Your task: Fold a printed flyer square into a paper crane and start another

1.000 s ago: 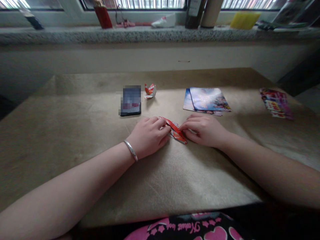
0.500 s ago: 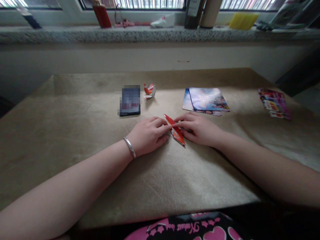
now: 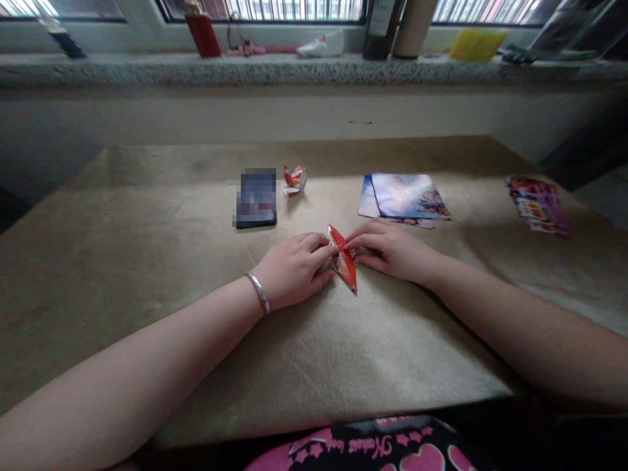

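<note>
A piece of folded red-orange printed paper (image 3: 347,269), long and pointed at both ends, lies between my hands at the middle of the table. My left hand (image 3: 300,267), with a silver bangle at the wrist, pinches its left side with thumb and forefinger. From the right, my right hand (image 3: 387,247) grips the paper near its middle, fingertips close to those of the left. The fingers hide part of the folds. Farther back stands a small folded figure (image 3: 295,179) of similar red and white paper.
Left of the small figure lies a dark, blurred-out phone-like slab (image 3: 257,198). Glossy picture sheets (image 3: 409,195) are stacked at the back right, with colourful cards (image 3: 538,204) beyond them. Bottles and a yellow block (image 3: 478,44) stand on the stone windowsill (image 3: 275,72).
The folded paper has turned a little, its near tip shifting left, and looks wider. Both hands have kept hold of it with small finger movements.
</note>
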A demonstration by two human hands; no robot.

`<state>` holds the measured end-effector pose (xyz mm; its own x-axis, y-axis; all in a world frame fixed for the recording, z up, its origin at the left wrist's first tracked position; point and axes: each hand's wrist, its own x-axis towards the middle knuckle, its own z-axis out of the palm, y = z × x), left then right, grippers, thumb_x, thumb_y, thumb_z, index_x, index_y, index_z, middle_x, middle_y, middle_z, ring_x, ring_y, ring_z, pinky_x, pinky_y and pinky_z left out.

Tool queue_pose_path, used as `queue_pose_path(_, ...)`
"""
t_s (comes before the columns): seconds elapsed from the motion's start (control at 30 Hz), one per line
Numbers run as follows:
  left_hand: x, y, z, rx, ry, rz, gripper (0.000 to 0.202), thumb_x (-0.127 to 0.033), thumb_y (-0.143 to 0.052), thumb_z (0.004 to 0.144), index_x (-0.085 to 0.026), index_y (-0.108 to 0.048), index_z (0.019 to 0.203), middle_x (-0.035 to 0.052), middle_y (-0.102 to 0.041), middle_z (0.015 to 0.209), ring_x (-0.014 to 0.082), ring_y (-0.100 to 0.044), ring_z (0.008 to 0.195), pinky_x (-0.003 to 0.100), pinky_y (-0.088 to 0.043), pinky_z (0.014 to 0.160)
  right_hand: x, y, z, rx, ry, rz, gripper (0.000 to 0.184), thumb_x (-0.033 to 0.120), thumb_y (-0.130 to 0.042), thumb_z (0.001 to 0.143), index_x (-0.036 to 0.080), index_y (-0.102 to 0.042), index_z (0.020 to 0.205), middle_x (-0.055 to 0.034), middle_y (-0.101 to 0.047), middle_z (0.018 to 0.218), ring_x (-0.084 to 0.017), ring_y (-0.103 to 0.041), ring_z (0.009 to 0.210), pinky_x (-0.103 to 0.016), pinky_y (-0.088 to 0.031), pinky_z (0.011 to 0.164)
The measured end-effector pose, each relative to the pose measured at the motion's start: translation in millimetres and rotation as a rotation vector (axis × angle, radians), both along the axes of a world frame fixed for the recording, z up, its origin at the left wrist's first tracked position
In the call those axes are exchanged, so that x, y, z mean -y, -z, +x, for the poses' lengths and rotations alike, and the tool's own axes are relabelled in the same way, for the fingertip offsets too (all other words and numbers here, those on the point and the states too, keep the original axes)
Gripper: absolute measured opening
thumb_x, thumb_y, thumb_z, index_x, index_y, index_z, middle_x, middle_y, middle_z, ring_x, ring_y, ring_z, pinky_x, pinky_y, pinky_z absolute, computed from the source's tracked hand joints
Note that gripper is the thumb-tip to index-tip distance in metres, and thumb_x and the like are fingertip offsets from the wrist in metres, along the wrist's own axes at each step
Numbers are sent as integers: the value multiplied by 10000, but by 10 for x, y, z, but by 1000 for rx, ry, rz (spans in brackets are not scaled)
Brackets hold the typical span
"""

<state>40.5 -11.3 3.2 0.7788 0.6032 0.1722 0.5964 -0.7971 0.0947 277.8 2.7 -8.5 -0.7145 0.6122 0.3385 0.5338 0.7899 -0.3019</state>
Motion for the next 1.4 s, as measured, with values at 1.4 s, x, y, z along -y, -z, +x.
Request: queue_pose_path(1.4, -157, 11, -88, 55, 63, 238, 224, -282, -458, 938, -267, -668, 1013, 14, -668, 966, 168, -568, 871, 308, -448, 764, 63, -18, -51, 94, 56, 74, 197, 261, -490, 893, 194, -653, 981, -88, -641, 972, -203, -552, 898, -339, -452, 797)
